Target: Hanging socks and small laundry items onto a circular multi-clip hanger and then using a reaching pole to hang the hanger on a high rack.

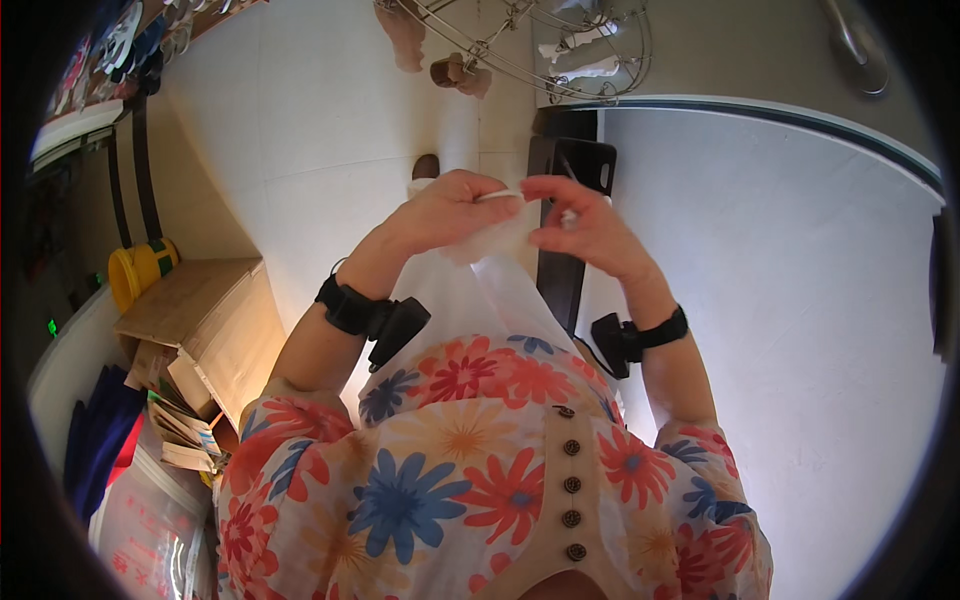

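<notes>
My left hand (469,210) pinches a thin, pale cloth piece (487,244) with a white edge between thumb and fingers; the cloth hangs below the hand. Close beside it, my right hand (581,217) has thumb and index finger spread, with a small white item (570,218) tucked in its curled fingers. The item's kind is unclear, and the fingers are slightly blurred. A round wire drying rack (510,71) with clips is beyond my hands, holding white (589,69), brown (448,71) and pinkish (403,34) small pieces of fabric.
A cardboard box (232,322) with folded card inside stands at left, beside a yellow bucket (135,274). Dark blue cloth (101,435) and a clear plastic container (150,532) are lower left. Black stands (555,247) are by a pale panel at right. A metal handle (851,41) is upper right.
</notes>
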Motion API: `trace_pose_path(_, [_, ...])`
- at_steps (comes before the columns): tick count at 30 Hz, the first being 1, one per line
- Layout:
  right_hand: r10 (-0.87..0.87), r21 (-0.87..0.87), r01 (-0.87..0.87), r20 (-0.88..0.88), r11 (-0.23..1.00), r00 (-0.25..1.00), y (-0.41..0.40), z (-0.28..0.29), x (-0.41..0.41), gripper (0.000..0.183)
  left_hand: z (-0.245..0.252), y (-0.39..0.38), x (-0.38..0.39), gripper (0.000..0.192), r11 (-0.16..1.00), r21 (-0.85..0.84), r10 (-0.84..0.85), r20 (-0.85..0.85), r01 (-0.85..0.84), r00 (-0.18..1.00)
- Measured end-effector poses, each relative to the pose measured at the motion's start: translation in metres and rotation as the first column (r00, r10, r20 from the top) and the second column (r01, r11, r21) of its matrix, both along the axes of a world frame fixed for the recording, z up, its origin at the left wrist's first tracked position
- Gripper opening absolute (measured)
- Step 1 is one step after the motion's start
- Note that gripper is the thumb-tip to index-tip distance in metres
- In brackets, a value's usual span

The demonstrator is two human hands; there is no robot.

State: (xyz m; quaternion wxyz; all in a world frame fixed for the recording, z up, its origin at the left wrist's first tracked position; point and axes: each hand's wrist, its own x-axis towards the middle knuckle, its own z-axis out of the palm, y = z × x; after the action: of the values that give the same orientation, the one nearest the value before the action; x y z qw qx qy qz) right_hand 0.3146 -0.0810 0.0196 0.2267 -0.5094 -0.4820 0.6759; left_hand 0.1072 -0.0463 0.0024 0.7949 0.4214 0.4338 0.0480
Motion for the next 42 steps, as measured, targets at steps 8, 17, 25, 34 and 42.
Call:
trace_pose_path(8, [0.061,-0.25,-0.024,0.143,0.968,0.988,-0.002,-0.01,0.015,0.017,0.001,0.013,-0.025,0.025,0.925,0.264,-0.261,-0.079,0.273,0.962])
trace_pose_path(17, [-0.319,-0.368,0.279,-0.052,0.887,0.946,-0.014,-0.029,0.03,0.017,-0.014,0.003,-0.029,0.02,0.916,0.015,0.389,0.204,-0.4,0.898])
trace_pose_path(25, [-0.248,-0.073,0.274,0.255,0.959,0.935,-0.007,-0.021,0.019,0.02,-0.009,-0.001,-0.004,0.022,0.967,0.023,0.247,0.166,-0.254,0.955])
trace_pose_path(34, [-0.221,0.001,0.229,0.277,0.973,0.935,0.006,-0.014,-0.014,0.022,-0.01,-0.004,0.012,0.024,0.974,0.214,0.069,0.006,-0.069,0.998])
trace_pose_path(42, [-0.332,-0.136,0.367,0.223,0.92,0.916,-0.006,-0.012,-0.012,0.019,-0.025,-0.005,0.013,0.017,0.949,0.244,0.215,-0.037,-0.199,0.976])
